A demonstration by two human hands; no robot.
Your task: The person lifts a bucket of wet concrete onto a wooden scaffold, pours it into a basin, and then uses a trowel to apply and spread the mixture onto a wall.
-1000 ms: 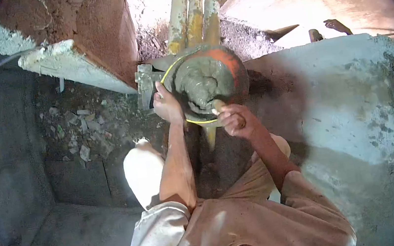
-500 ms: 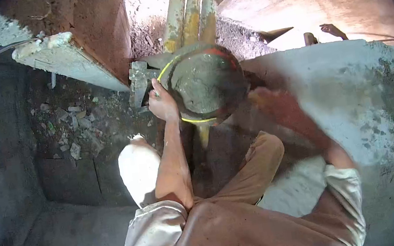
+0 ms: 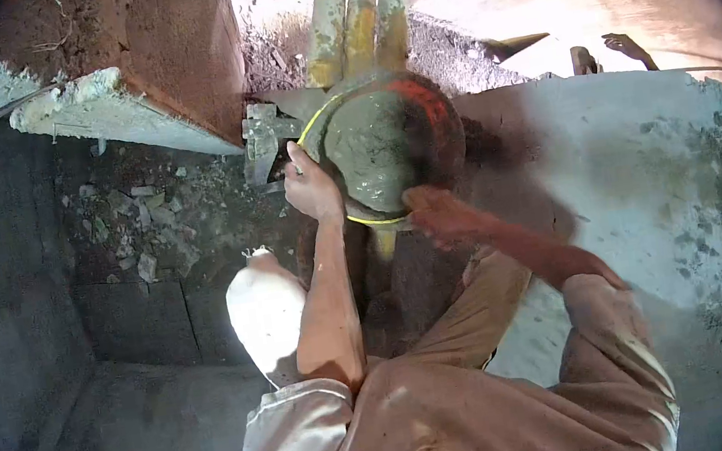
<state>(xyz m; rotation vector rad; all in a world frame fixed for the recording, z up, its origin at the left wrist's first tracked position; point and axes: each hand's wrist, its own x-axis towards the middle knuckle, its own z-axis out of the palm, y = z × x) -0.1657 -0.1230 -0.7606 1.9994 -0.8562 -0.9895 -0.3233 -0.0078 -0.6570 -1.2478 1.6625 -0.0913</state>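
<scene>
A round, dark mortar pan point(image 3: 450, 136) with a yellow edge on its left holds wet grey mortar point(image 3: 367, 153); a red patch shows on its far right wall. My left hand point(image 3: 313, 186) is closed around the pan's left rim, thumb up. At the near right of the rim is my right hand point(image 3: 440, 215), its fingers curled inward. What it grips, if anything, is hidden, and a dark blur lies over the mortar just beyond it. The pan sits in front of several yellow-stained pipes point(image 3: 355, 39).
A pale plastered ledge point(image 3: 605, 139) runs along the right. On the left, a rough-edged slab point(image 3: 127, 110) overhangs a floor strewn with rubble point(image 3: 142, 227). A grey block point(image 3: 261, 138) stands beside the pan. Another person's hand point(image 3: 625, 46) shows at the far right.
My right hand has moved left and slightly down, from beside the pan to its near right rim. My left hand keeps its grip on the pan. The whole view has shifted slightly.
</scene>
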